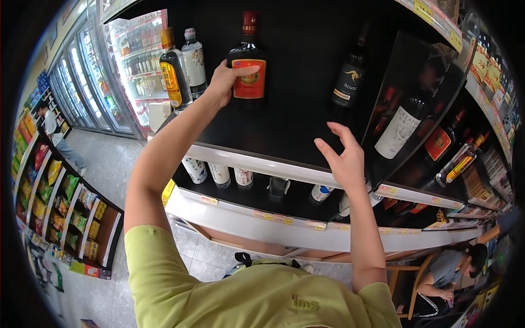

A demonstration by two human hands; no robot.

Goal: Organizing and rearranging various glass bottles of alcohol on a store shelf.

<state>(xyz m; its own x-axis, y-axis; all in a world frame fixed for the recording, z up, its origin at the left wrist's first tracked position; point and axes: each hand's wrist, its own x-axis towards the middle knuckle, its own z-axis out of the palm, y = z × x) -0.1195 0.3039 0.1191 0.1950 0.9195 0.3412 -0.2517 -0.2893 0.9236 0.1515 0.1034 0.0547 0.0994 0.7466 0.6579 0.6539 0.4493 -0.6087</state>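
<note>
On top of the black shelf (pixel 284 131), toward its back-left, stands a dark squat bottle w/ red cap & orange label (pixel 249 60). Left hand (pixel 227 82) is wrapped round its lower body, thumb across the label, so it's holding the bottle. Right hand (pixel 342 156) hovers above the shelf's front edge, fingers spread wide, holding nothing. Just left of the bottle: a dark sauce bottle w/ yellow label (pixel 174 71) & a clear one (pixel 194 60). Right of it, a dark wine bottle (pixel 350 76). Judging by looks: glass, full, so prob. heavy, rigid, smooth, breakable. Best grabbed round the body, w/ neck as 2nd hold.
</note>
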